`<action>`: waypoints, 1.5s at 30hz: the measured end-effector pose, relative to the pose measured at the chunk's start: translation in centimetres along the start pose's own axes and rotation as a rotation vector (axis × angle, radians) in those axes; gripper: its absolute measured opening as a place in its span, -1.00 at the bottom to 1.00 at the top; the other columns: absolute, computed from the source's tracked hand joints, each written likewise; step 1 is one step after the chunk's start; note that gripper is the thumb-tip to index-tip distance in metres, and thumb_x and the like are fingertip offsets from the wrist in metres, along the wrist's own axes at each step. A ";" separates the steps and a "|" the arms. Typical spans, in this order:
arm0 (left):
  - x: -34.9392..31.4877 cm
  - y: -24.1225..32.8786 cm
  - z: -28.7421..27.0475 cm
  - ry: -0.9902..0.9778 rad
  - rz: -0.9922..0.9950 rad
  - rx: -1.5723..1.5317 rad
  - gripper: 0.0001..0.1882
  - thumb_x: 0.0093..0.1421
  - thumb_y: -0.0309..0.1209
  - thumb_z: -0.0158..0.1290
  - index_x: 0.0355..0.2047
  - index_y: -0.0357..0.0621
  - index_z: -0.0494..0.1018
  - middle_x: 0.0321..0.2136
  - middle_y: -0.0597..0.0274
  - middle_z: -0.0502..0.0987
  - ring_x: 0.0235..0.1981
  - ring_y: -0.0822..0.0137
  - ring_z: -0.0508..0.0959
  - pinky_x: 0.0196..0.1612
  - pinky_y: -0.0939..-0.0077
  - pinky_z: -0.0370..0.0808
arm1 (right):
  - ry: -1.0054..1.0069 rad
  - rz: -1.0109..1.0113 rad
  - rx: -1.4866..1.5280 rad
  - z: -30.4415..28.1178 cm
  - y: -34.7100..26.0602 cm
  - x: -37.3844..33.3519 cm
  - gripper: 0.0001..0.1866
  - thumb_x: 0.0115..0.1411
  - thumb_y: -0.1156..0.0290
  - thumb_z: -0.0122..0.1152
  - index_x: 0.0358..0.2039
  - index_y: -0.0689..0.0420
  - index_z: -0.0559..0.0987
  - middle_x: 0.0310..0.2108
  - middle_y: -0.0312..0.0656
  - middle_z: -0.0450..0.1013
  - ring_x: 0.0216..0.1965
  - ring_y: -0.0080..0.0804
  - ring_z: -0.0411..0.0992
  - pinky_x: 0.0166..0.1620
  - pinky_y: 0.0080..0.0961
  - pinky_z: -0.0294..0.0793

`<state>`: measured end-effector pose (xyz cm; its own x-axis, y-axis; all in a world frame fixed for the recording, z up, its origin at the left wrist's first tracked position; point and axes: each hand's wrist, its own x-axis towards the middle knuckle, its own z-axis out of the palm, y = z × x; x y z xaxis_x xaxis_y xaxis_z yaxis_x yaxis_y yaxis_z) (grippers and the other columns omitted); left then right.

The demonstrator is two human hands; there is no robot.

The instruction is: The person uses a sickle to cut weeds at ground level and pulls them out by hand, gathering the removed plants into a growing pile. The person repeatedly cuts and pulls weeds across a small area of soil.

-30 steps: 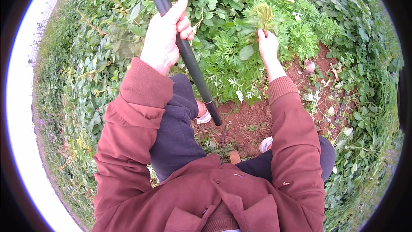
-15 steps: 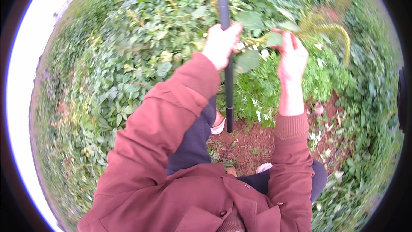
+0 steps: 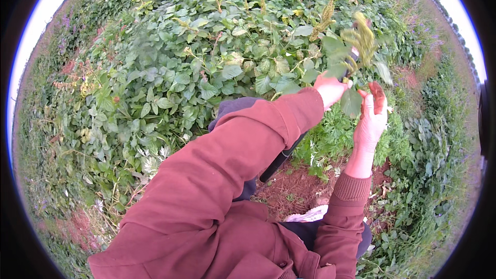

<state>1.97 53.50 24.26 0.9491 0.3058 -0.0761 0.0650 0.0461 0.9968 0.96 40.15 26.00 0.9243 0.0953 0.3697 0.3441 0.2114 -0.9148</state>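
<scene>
My left hand (image 3: 329,89) is raised in front of me and closed around a long black tool handle (image 3: 279,159). The handle runs down under my red sleeve toward the bare soil. My right hand (image 3: 371,119) is held up right beside the left hand, fingers curled on a green weed (image 3: 361,39). The weed has broad leaves and a yellowish seed head that stands above both hands. One of its leaves hangs between the two hands. The lower end of the tool is hidden behind my arm and leg.
Dense leafy ground cover (image 3: 196,77) fills the left and far side. A patch of red-brown soil (image 3: 294,188) lies by my feet, with feathery green plants (image 3: 330,139) beside it. More low weeds (image 3: 429,165) grow on the right.
My head has turned left and up. Both hands have lifted and come together. The right hand has brought the weed up beside the left hand, which stays on the handle.
</scene>
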 end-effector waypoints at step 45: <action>5.0 1.6 -32.2 0.946 0.463 -0.093 -0.71 0.23 -0.23 -0.20 -0.46 -0.18 0.38 -0.58 0.14 0.49 -0.48 0.28 0.42 -0.23 0.32 0.33 | -0.107 0.780 -0.605 -10.0 7.9 -18.5 -0.79 -0.13 0.45 0.19 -0.48 0.22 0.38 -0.69 -0.31 0.31 -0.69 -0.56 0.32 -0.57 -0.53 0.37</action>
<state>-3.09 85.74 24.67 0.2460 0.9268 0.2839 -0.3040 -0.2043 0.9305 -11.76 30.30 10.27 0.9183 0.0901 -0.3855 -0.3000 -0.4771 -0.8260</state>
